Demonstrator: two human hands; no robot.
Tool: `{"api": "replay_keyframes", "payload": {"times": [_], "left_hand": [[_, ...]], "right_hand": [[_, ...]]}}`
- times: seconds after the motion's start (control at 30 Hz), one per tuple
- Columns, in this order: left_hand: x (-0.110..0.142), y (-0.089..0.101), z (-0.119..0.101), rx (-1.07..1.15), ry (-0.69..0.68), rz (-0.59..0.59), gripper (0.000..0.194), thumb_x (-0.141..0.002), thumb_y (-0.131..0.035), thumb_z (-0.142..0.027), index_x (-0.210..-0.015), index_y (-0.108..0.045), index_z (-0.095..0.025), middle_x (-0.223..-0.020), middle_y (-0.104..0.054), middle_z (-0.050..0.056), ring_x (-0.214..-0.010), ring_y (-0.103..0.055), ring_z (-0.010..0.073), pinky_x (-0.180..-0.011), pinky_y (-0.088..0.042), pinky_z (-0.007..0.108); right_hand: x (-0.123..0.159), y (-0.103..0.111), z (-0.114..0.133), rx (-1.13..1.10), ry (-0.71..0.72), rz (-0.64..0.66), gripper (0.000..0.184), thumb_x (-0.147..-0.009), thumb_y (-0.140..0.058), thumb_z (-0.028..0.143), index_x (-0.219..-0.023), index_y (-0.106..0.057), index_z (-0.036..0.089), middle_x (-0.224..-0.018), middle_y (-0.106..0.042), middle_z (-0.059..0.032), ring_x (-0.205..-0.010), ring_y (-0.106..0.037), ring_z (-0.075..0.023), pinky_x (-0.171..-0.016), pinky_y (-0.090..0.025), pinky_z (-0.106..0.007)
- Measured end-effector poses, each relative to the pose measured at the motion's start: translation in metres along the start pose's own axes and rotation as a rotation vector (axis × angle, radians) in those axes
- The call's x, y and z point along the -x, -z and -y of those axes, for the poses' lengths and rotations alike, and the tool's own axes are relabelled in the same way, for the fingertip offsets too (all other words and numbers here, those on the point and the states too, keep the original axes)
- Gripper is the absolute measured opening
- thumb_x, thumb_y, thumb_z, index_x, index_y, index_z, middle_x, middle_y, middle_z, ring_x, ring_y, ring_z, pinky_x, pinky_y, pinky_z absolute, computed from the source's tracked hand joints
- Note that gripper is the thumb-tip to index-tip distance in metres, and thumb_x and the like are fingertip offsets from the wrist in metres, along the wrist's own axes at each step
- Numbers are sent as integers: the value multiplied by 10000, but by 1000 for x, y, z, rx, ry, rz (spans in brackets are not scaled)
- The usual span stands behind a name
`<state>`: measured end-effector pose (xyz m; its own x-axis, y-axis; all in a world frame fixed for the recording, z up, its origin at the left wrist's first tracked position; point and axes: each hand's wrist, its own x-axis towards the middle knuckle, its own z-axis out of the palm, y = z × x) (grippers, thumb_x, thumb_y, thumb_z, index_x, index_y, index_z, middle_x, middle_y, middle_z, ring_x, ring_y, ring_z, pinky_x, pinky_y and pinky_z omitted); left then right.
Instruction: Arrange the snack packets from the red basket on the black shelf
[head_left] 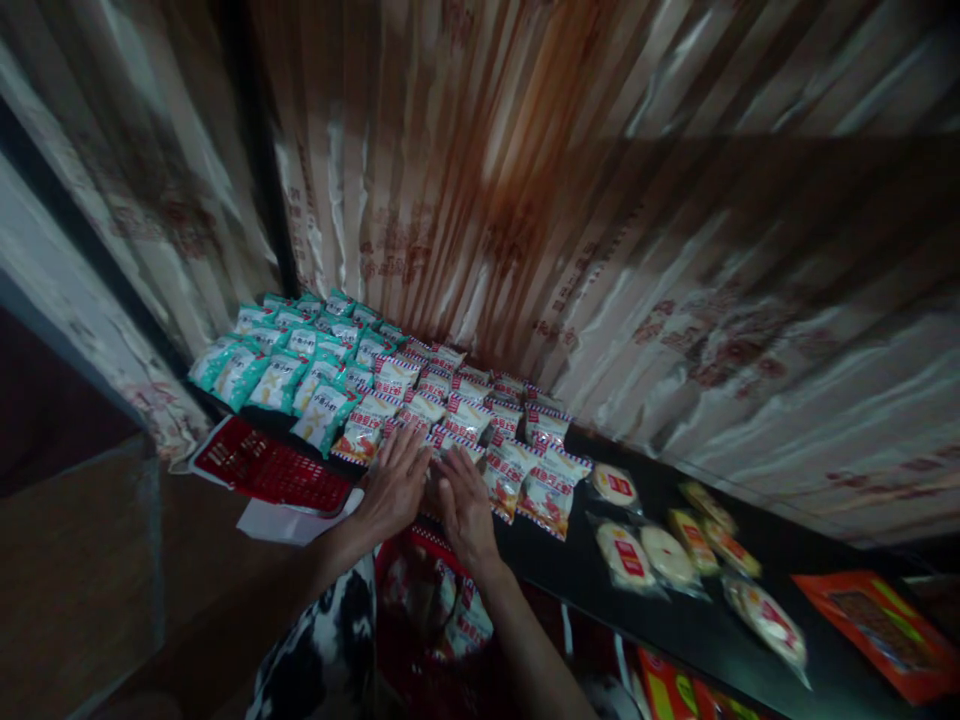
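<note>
Both my hands rest flat on the front row of red-and-white snack packets (465, 415) laid in rows on a black shelf (697, 620). My left hand (394, 485) lies with fingers stretched out over a packet near the shelf's front edge. My right hand (465, 505) lies beside it, fingers spread and pressing on the neighbouring packet. Neither hand grips anything. To the left, teal-and-white packets (289, 360) fill the far end of the shelf in the same kind of rows.
A red plastic basket (270, 468) sits on white paper at the left. Round clear-wrapped cakes (634, 550) and small yellow packets (712, 525) lie to the right, with an orange packet (877, 625) at the far right. Printed plastic sheeting (600, 200) hangs behind. More packets (442, 600) lie below.
</note>
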<state>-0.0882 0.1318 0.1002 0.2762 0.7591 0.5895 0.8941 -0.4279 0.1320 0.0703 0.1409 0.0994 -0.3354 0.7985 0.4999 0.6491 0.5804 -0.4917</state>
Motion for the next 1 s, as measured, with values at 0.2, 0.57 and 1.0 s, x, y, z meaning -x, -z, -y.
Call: {"api": "replay_keyframes", "payload": {"times": [0.2,0.57,1.0], "left_hand": [[12,-5,-1,-27,145,-19,398,-905,-425,-206,-1280,-512,-102,-1448,-411,165,-1441,-139,287,-1145,-225,551],[28,-14,-2,-42,191,26,555,-906,-430,-214,-1446,-320,-148,-1538,-232,153,-1446,-85,289,-1142,-220,538],[33,-24,-3,-122,188,28,539,-911,-449,-264,-1436,-358,-187,-1536,-241,151,-1431,-171,303,-1133,-240,513]], "right_hand": [[13,-16,6,72,16,1,369,-962,-382,293,-1186,-632,140,-1314,-579,-129,-1361,-371,-284,-1057,-392,-532],[29,-22,24,150,53,-17,367,-961,-366,286,-1193,-628,174,-1344,-555,-125,-1371,-359,-276,-1050,-384,-522],[48,-29,18,243,29,-26,366,-954,-394,271,-1242,-592,165,-1409,-484,-141,-1390,-319,-293,-1033,-392,-502]]}}
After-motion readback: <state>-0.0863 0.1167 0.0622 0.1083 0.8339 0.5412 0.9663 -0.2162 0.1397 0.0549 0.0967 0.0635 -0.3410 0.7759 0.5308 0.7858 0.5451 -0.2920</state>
